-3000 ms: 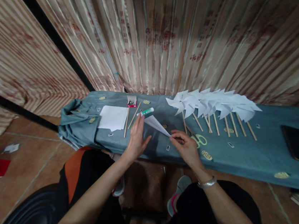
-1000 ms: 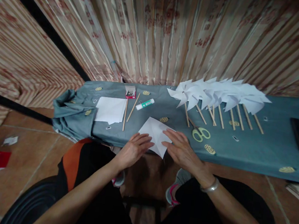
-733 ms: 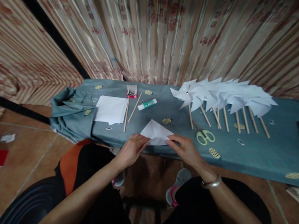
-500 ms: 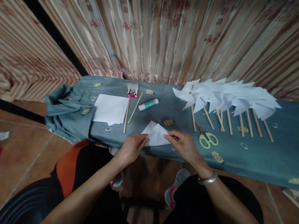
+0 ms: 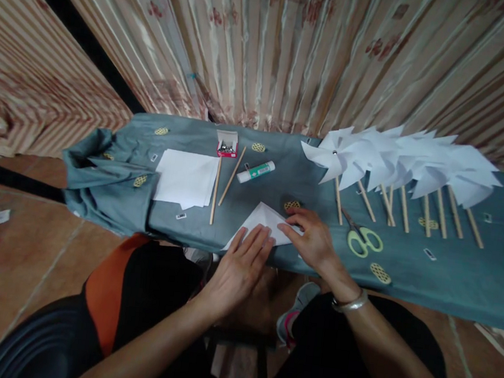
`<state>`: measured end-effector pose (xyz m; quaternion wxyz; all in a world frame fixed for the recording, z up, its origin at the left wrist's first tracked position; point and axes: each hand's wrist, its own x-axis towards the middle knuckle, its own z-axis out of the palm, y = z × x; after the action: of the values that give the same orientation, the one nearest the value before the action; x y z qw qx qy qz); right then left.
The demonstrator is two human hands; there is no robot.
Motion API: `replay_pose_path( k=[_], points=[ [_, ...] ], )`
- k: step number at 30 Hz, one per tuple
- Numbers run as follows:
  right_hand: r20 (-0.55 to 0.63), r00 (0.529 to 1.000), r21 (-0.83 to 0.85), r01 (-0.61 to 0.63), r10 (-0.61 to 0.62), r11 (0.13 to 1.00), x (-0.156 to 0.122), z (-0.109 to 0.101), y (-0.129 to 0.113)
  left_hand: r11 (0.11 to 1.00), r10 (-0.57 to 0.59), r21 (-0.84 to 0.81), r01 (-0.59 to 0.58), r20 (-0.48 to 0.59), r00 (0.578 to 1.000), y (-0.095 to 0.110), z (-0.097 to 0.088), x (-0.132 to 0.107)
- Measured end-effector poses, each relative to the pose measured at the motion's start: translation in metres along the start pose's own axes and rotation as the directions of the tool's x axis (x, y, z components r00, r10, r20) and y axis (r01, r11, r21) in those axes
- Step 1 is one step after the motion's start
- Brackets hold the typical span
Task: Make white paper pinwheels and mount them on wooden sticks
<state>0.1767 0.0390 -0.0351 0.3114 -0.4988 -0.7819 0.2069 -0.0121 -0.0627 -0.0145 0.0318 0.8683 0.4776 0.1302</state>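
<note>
A white sheet of paper (image 5: 262,214), folded to a triangle, lies at the table's front edge between my hands. My left hand (image 5: 243,267) rests on its lower left part, fingers stretched out flat. At the paper's right corner, my right hand (image 5: 312,238) pinches the edge between thumb and fingers. Green-handled scissors (image 5: 364,241) lie just right of that hand. Beyond the paper is a glue stick (image 5: 256,172). Two wooden sticks (image 5: 215,191) lie left of it, beside a stack of white paper (image 5: 184,178).
A small open red box (image 5: 228,145) of metal pieces stands at the back. Several white paper pinwheels (image 5: 396,160) on sticks overlap in a row at the right. The table's grey-green cloth (image 5: 452,272) is bunched at the left end. A curtain (image 5: 267,51) hangs behind.
My left hand has gone from pinching the paper's left side to lying flat on it. The paper now lies as a wider triangle. My right hand stays at its right corner.
</note>
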Motion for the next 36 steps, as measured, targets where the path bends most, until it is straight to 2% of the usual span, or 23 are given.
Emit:
replay_pose_path(
  k=[6,21,36],
  points=[
    [-0.017,1.0,-0.002,-0.008,0.008,1.0,0.004,0.001,-0.002,0.999,-0.016,-0.027,0.018,0.049,0.999,-0.006,0.003,-0.001],
    [-0.042,0.999,-0.04,-0.021,0.02,0.999,0.007,0.005,-0.003,0.996,-0.027,-0.084,0.031,0.053,0.998,-0.013,0.007,0.0],
    [-0.059,0.998,-0.099,0.003,-0.008,0.995,0.008,0.007,-0.006,0.998,-0.01,-0.055,0.013,0.062,0.998,-0.015,0.01,0.001]
  ],
)
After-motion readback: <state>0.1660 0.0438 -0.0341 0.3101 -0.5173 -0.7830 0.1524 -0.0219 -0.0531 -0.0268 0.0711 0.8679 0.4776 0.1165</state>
